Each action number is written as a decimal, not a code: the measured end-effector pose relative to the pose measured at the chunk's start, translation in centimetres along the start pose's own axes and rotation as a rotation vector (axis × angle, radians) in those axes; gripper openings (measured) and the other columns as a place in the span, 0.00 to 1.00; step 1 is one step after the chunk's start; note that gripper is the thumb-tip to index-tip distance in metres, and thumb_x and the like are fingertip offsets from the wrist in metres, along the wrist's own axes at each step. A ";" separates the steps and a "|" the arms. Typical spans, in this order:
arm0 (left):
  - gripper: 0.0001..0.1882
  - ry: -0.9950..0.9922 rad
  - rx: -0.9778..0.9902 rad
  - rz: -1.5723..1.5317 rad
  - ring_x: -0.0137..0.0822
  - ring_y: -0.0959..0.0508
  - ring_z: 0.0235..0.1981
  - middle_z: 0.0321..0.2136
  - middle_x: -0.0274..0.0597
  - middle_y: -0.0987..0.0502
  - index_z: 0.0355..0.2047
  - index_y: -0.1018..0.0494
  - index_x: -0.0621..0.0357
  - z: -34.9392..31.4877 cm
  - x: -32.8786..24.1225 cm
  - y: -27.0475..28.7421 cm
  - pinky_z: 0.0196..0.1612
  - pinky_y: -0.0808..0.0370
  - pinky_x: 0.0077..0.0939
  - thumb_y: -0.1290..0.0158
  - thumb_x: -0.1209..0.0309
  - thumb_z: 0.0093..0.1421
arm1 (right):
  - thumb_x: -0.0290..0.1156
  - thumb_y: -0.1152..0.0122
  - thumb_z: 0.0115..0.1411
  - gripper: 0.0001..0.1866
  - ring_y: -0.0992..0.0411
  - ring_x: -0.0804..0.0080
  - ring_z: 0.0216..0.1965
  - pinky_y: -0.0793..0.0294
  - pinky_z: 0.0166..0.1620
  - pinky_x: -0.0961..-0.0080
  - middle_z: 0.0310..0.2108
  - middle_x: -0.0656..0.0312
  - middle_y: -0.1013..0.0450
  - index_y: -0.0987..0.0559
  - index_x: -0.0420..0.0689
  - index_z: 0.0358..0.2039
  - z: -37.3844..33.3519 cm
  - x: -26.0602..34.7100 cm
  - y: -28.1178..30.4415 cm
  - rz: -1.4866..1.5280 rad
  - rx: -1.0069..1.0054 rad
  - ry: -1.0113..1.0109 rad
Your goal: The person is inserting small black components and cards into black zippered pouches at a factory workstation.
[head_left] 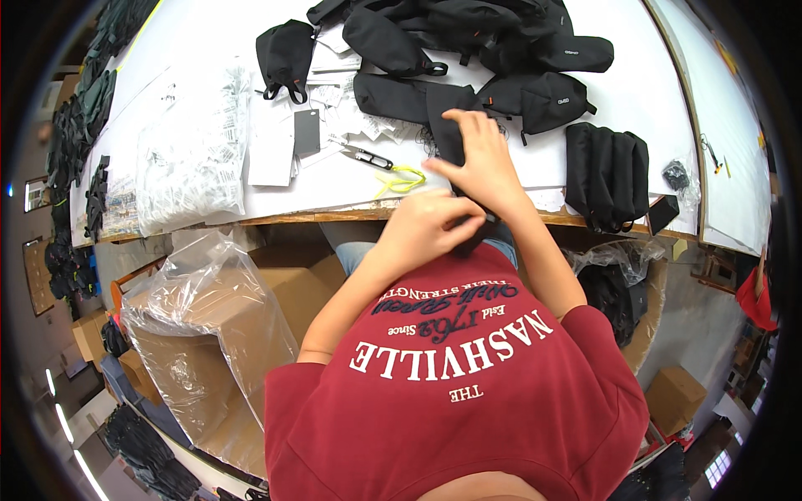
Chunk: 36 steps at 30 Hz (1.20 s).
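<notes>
A long black fabric pouch (446, 125) lies across the table's front edge, its lower end hanging toward my shirt. My left hand (428, 224) is closed, with thumb and fingers pinched on the pouch's near end. Above it my right hand (486, 163) rests against the pouch's right side, its fingers stretched out and thumb apart. The middle of the pouch is partly hidden by my hands. Thread snips (368, 157) with a yellow-green cord (403, 180) lie on the table just left of my hands.
A heap of black pouches (468, 29) covers the far middle. Several stacked black pouches (607, 175) stand at right, near a dark phone-like slab (663, 214). A clear bag of white labels (192, 150) lies left, beside a grey card (307, 132). A plastic-lined carton (200, 334) stands below.
</notes>
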State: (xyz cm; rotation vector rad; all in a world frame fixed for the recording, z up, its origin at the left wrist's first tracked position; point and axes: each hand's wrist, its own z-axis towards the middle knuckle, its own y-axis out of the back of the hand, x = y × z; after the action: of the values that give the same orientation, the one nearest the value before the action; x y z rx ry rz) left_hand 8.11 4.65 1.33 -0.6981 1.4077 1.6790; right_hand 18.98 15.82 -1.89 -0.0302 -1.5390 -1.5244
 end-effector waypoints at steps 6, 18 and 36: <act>0.08 -0.095 0.047 -0.055 0.34 0.25 0.30 0.26 0.35 0.23 0.31 0.23 0.56 0.6 -0.2 -0.2 0.31 0.29 0.25 0.39 0.74 0.49 | 0.29 0.40 0.51 0.25 0.26 0.52 0.41 0.28 0.45 0.64 0.39 0.50 0.25 0.32 0.44 0.51 -0.8 -1.9 1.9 0.116 0.108 -0.286; 0.15 -0.294 -0.273 0.568 0.35 0.30 0.43 0.34 0.27 0.26 0.33 0.23 0.49 2.8 2.1 2.2 0.47 0.42 0.32 0.36 0.67 0.42 | 0.22 0.46 0.57 0.11 0.24 0.67 0.27 0.27 0.32 0.76 0.30 0.55 0.23 0.22 0.42 0.41 -2.5 2.8 8.7 0.361 0.029 -0.072; 0.13 -0.346 -0.298 0.538 0.37 0.28 0.37 0.31 0.33 0.25 0.28 0.24 0.54 1.3 2.7 3.7 0.43 0.34 0.33 0.38 0.73 0.38 | 0.22 0.43 0.55 0.11 0.25 0.63 0.25 0.28 0.30 0.75 0.29 0.56 0.23 0.21 0.43 0.39 -2.3 4.1 8.2 0.370 -0.047 0.212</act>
State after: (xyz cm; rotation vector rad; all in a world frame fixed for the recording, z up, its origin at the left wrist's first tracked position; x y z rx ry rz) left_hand 3.63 6.42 1.32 -0.1617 1.1654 2.3309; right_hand 22.92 13.61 6.42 -0.1664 -1.2496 -1.2268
